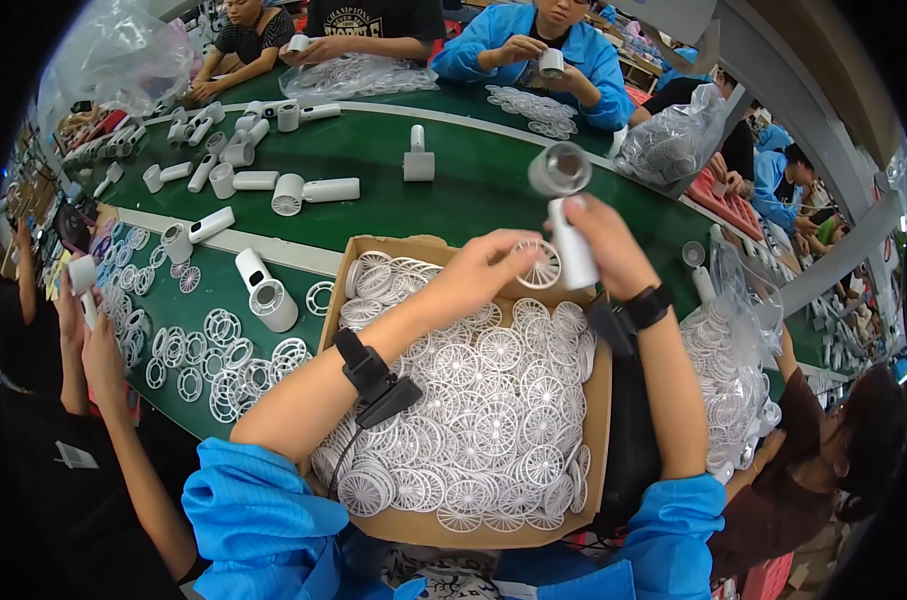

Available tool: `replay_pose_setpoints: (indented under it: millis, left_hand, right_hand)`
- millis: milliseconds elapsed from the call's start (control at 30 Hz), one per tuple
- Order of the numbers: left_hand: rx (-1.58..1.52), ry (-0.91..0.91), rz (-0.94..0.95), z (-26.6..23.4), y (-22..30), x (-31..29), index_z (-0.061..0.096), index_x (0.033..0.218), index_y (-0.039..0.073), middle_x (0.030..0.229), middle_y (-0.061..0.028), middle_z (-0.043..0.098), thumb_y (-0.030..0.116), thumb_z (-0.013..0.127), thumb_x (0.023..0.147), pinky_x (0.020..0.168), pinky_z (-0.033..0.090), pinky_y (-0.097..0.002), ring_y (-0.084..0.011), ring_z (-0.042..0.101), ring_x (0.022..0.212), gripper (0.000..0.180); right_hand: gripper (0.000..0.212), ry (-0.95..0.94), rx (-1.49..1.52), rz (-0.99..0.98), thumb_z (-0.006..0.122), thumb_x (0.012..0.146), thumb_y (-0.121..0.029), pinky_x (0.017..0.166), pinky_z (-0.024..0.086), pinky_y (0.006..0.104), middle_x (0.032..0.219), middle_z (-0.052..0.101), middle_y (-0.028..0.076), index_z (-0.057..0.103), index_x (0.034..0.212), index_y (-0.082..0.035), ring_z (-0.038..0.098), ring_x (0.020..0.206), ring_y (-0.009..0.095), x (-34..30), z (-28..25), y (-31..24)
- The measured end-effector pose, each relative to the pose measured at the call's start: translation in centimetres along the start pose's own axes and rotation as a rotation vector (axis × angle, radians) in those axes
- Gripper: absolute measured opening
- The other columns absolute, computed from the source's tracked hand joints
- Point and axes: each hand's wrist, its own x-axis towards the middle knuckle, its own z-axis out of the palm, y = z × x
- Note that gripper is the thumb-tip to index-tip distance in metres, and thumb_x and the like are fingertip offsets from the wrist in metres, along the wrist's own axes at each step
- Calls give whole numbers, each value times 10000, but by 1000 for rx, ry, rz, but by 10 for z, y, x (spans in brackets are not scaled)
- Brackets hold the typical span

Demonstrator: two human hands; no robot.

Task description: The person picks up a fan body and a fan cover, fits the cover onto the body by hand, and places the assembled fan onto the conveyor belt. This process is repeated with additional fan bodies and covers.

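Between the fingertips of my left hand (pixel 492 262) is a white round spoked grille (pixel 542 266), held above the box. My right hand (pixel 614 240) grips the white handle of what looks like a handheld fan housing (pixel 574 245). Its short cylindrical head (pixel 561 170) points up and away, slightly blurred, with an opening showing. The grille and the housing are close together, and I cannot tell if they touch. Beneath both hands, a cardboard box (pixel 605 430) is heaped with similar white grilles (pixel 500 350).
White housings (pixel 316 190) lie across the green conveyor (pixel 374 150). White rings (pixel 222 328) and a housing (pixel 271 300) lie left of the box. A plastic bag of grilles (pixel 719 380) is on the right. Co-workers sit opposite and at both sides; a metal post (pixel 834 255) slants at right.
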Motion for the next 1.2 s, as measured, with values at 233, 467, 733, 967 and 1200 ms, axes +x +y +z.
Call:
replay_pose_setpoints:
  millis: [233,467,733,967,1200]
  left_hand:
    - [-430,217,-46,-2,12,-1,579,1113,36,969,-2,605,246,488,965,746,431,-209,-58,528,863,273]
    - [-121,301,-3,-13,2,2,604,1062,40,996,-23,593,227,562,923,736,432,-215,-69,535,856,237]
    - [178,433,157,-10,4,0,613,903,32,946,-32,525,149,714,782,736,415,-242,-106,513,835,196]
    - [211,540,277,-5,5,-1,600,855,35,902,-30,504,146,711,790,720,410,-246,-107,503,816,170]
    - [36,566,195,6,-3,-3,568,868,35,875,-8,532,155,705,807,672,418,-225,-76,503,765,192]
  right_hand:
    - [271,-30,95,-47,516,939,-158,799,499,284,1045,592,74,484,1149,9,578,971,123,-33,73,14]
    - [192,45,313,-205,497,934,-69,810,495,267,1073,583,71,502,1121,-27,577,980,128,-20,59,35]
    - [115,253,260,-394,532,909,-28,762,495,249,989,587,40,529,1023,-18,585,890,118,-15,52,46]
    - [273,300,-380,-707,610,816,35,770,528,286,1098,526,110,513,1065,-20,583,942,195,-26,58,28]
    - [467,387,-691,-902,710,713,21,766,537,303,1181,499,139,515,1133,-41,582,980,238,-29,69,24]
